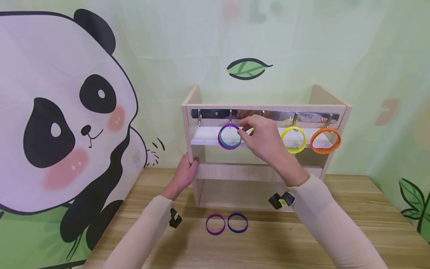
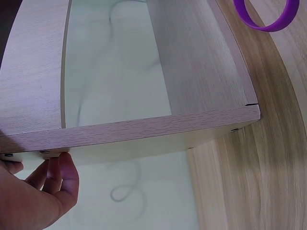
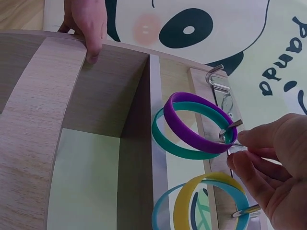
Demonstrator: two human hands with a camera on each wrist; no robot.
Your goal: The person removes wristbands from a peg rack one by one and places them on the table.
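Wood-grain table (image 1: 265,246) | on it: shelf unit (image 1: 231,172) | purple ring (image 1: 215,234) | blue ring (image 1: 237,231)

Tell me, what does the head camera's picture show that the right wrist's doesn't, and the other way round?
Only the head view shows the orange band and the loose purple band and blue band lying on the table.

Only the right wrist view shows the light blue band and the lettering "panda".

Both show the shelf, the left hand gripping its side, the right hand at the hung purple band, the teal band hanging with it, and part of the panda picture.
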